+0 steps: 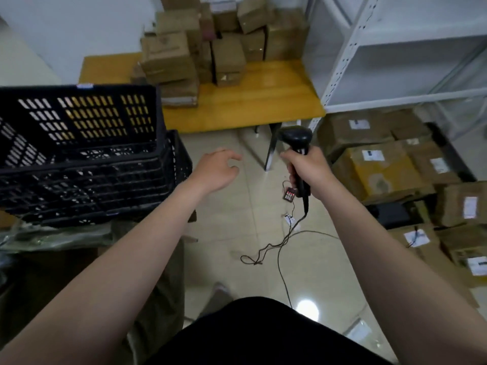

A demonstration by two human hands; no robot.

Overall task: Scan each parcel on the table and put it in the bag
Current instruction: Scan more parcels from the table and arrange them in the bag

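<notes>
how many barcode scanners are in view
1: the black scanner is gripped in the right hand, in front of the yellow table. Another could be hidden among the boxes.

The white labels [372, 154] on the floor parcels [379, 169] are unreadable.

My right hand [309, 168] grips the scanner [297, 143], my left hand [216, 167] hangs empty, parcels [200, 46] crowding the table's [263, 101] far edge.

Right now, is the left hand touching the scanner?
Apart. The head view shows floor tiles between the left hand and the scanner, which only the right hand holds.
</notes>
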